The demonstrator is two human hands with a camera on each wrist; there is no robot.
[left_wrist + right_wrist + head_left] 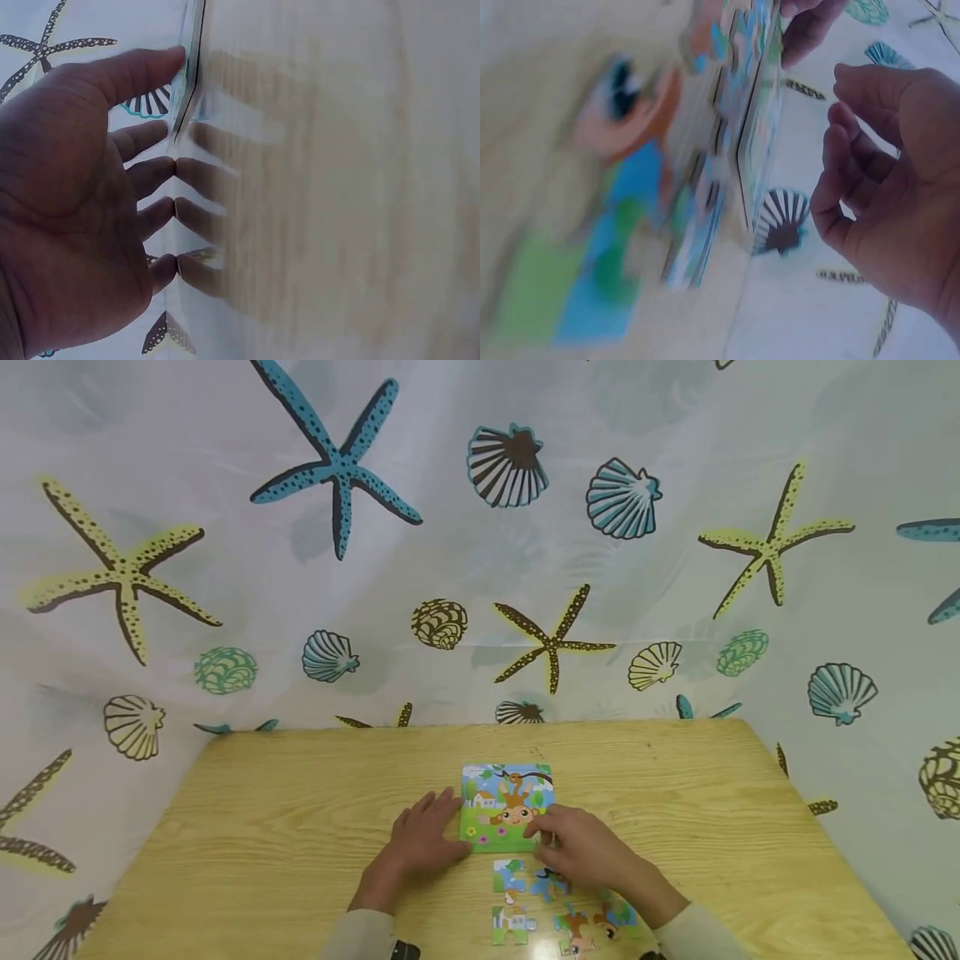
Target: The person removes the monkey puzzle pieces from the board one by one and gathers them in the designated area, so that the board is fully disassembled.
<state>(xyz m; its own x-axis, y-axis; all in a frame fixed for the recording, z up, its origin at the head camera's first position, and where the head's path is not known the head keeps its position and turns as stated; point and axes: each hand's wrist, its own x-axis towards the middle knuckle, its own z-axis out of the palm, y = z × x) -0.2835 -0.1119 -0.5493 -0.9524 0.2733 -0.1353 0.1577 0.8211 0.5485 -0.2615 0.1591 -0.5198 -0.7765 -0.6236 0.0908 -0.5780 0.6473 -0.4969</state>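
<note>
Possibly a home nook: wooden table (pixel 300 802) before a starfish-and-shell-print curtain (pixel 465 556).

The wood-grain table (pixel 300 810) carries puzzle pieces (pixel 512 927) and, apparently, a board (pixel 507 810).

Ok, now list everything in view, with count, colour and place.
Picture board: one; blue, green and brown; on the table between the hands
Puzzle pieces: several, exact count unclear; blue, green, white and brown; on the table, nearer the person than the board
Table: one; yellowish wood; under the board and pieces
Backdrop: white, printed with blue, yellow, brown and green starfish and shells; behind and beside the table
Sleeves: two; pale cream; bottom of the head view
Dark wrist items: two; black; by the cuffs, cut off by the frame
Left hand: one; bare; at the board's left edge
Right hand: one; bare; by the board's lower right corner
</note>
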